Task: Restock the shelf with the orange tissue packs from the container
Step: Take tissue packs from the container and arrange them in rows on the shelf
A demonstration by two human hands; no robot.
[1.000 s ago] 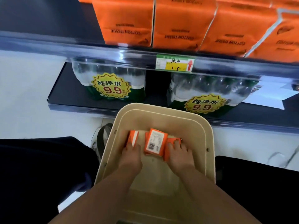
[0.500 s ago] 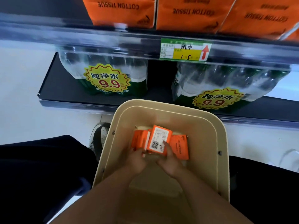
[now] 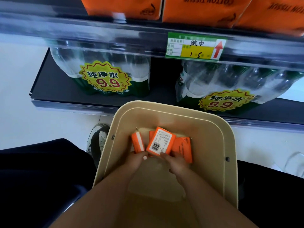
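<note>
Both my hands are down inside the beige container [image 3: 230, 145]. My left hand [image 3: 136, 160] grips the near end of a narrow orange tissue pack [image 3: 137, 142] that stands on edge. My right hand [image 3: 176, 162] pinches the near edge of a tilted orange pack with a barcode label [image 3: 162, 140]. Another orange pack [image 3: 182, 148] lies beside it to the right, partly under my right hand, and a further one peeks out behind. On the shelf [image 3: 131, 28] above stand large orange cotton tissue packs [image 3: 202, 9].
A green and yellow price tag [image 3: 195, 46] hangs on the shelf's front rail. Two wrapped packs of water bottles [image 3: 105, 73] stand on the black bottom shelf [image 3: 54, 89]. My dark trouser legs flank the container, with a shoe [image 3: 97, 139] on the white floor.
My hands drew together from the packs' outer sides to their near ends. The left pack now stands apart on edge. The camera has tilted down, so the shelf sits higher in view.
</note>
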